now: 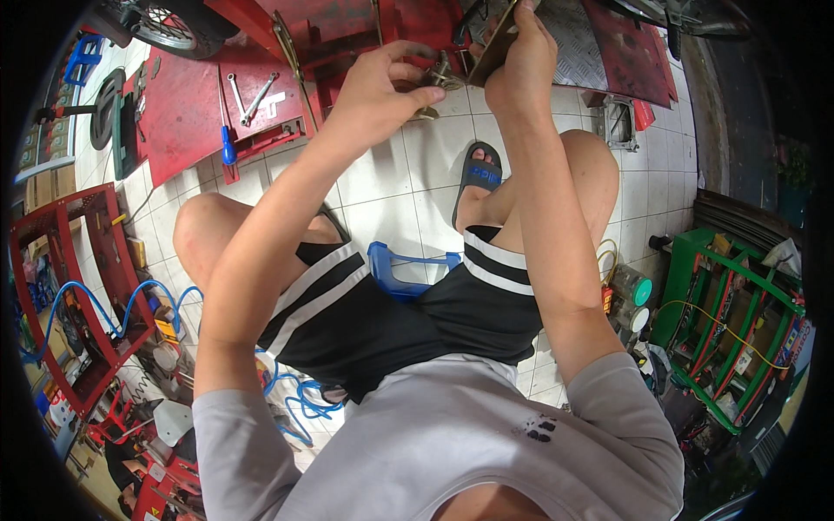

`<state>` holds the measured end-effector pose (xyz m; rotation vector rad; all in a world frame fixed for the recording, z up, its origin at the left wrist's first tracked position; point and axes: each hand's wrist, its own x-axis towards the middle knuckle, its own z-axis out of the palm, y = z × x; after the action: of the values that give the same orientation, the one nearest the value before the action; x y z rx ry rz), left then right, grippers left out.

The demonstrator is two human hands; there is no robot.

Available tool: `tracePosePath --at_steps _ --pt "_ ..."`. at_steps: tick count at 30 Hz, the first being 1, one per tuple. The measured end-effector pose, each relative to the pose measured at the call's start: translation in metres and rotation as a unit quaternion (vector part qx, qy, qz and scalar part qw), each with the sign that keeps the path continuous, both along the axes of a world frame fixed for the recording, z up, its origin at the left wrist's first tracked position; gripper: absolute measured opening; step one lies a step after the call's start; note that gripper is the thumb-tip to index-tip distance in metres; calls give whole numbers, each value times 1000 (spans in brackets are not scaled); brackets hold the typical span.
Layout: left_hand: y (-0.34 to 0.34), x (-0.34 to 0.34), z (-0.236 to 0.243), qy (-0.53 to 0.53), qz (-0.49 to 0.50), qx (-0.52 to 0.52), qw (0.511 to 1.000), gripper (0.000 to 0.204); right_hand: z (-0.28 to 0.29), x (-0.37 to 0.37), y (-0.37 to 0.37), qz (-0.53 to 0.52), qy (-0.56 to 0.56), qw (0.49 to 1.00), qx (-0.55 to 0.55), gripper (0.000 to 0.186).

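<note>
In front of me my left hand (380, 97) is closed, thumb and fingers around a small greyish metal part (443, 76) with an uneven shape. My right hand (528, 62), just to the right of it, grips a flat brownish plate (495, 45) by its edge, held tilted beside the metal part. Whether the plate touches the part I cannot tell. On the red metal platform (182, 117) to the left lie a screwdriver with a blue handle (228, 148), a wrench (259, 100) and another wrench (234, 91).
A motorcycle wheel (169, 30) stands at the far left. Below me is a blue plastic stool (401, 271) on white tiles. A red frame rack (65, 295) and a coiled blue hose (304, 401) are on the left. A green rack (725, 326) with tools stands right.
</note>
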<state>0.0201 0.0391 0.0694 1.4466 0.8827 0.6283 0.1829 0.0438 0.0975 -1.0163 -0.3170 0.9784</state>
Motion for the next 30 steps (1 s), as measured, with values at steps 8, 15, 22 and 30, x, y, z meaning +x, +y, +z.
tracePosePath --at_steps 8,15,22,30 --pt "-2 3 6 -30 6 -3 1000 49 -6 7 -2 24 -24 999 17 27" --pt "4 -1 5 -6 -28 -28 999 51 -6 8 -4 27 -34 999 -10 27" --pt "-4 3 5 -24 -9 -29 999 55 -7 6 -2 25 -24 999 19 26" --pt "1 2 8 -27 -10 -74 997 63 -9 9 -3 37 -33 998 29 26"
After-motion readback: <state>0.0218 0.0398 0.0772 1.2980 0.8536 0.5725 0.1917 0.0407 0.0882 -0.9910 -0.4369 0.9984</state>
